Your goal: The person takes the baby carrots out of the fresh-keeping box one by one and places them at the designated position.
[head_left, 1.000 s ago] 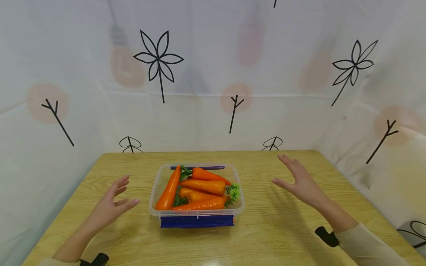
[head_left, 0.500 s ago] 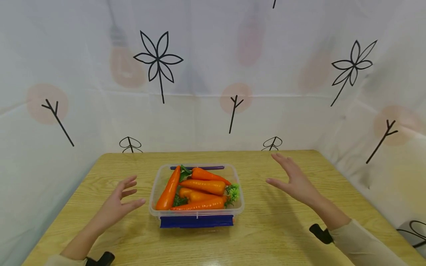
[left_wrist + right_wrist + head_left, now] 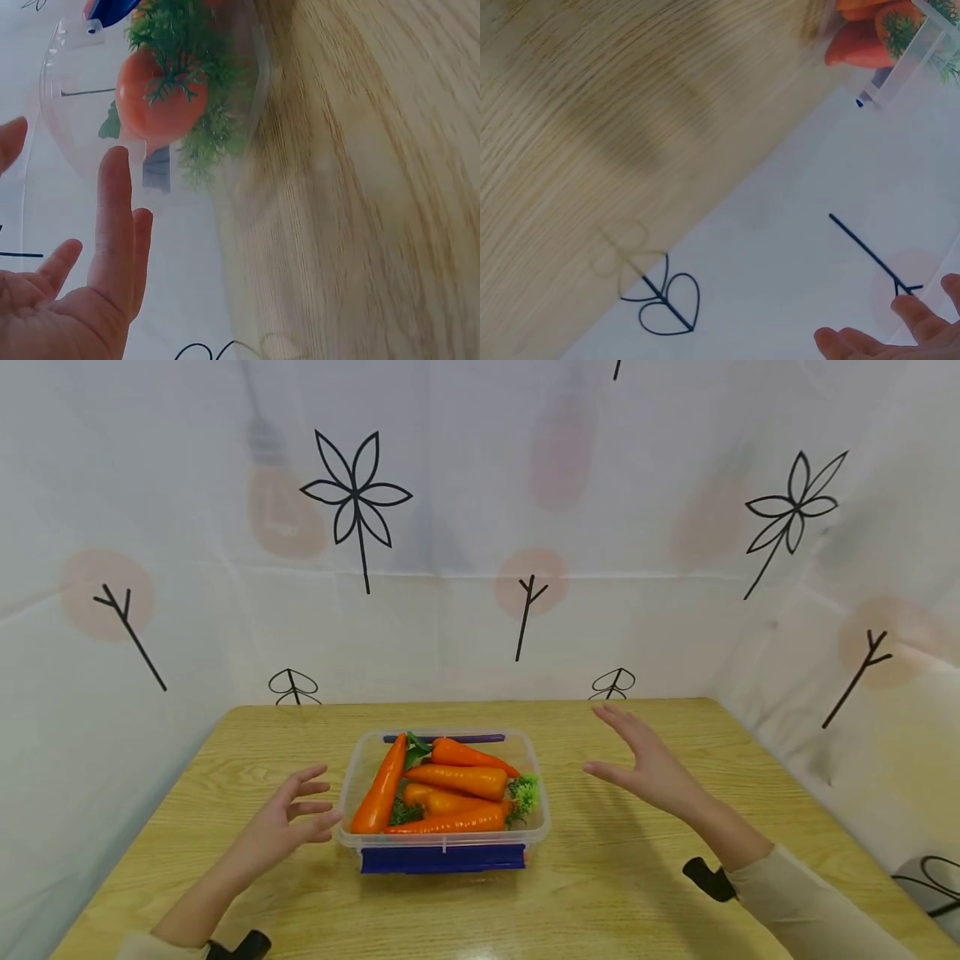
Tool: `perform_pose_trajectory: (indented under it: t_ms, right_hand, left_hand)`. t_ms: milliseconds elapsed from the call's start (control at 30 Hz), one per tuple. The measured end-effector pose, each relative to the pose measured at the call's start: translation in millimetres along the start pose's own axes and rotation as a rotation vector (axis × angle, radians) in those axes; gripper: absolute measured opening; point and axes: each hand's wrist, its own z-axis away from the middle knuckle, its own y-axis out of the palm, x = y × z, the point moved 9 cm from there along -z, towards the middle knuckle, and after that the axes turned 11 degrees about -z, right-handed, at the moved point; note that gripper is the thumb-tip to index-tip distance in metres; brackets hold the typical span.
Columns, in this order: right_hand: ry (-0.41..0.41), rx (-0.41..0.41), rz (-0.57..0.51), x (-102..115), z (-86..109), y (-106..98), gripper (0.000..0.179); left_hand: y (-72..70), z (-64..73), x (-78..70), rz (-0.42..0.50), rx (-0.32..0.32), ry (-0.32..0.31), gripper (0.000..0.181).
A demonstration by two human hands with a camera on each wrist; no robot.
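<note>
A clear plastic food container [image 3: 348,841] with blue clip flaps stands lidless on the table. Several orange carrots [image 3: 457,782] lie in it, one slanting along the left wall, with bits of green leaf [image 3: 525,793] among them. My left hand [image 3: 281,827] hovers by the container's left side, fingers loosely spread and holding nothing; its fingertips come right up to the wall in the head view. Farther off on the right, my right hand [image 3: 652,768] is raised over the table with thumb and fingers apart, also holding nothing. Through the wall, the left wrist view shows a carrot's round end [image 3: 161,97].
The wood-grain table [image 3: 600,893] carries the container near its middle. A white cloth [image 3: 450,635] printed with leaves and flowers hangs behind the table and along both sides. Black wrist straps [image 3: 708,878] show at both sleeves.
Both hands have moved inward toward the container, the left one rightward up to its side, the right one leftward. The container and carrots have stayed in place.
</note>
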Motion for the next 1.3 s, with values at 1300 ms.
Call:
perform_pose_trajectory:
  t_ms: [1300]
  right_hand:
    - [-0.051, 0.183, -0.053, 30.3, -44.2, 46.7, 0.078]
  left_hand:
    - [18.4, -4.5, 9.3, 0.239, 0.048, -0.156, 0.065]
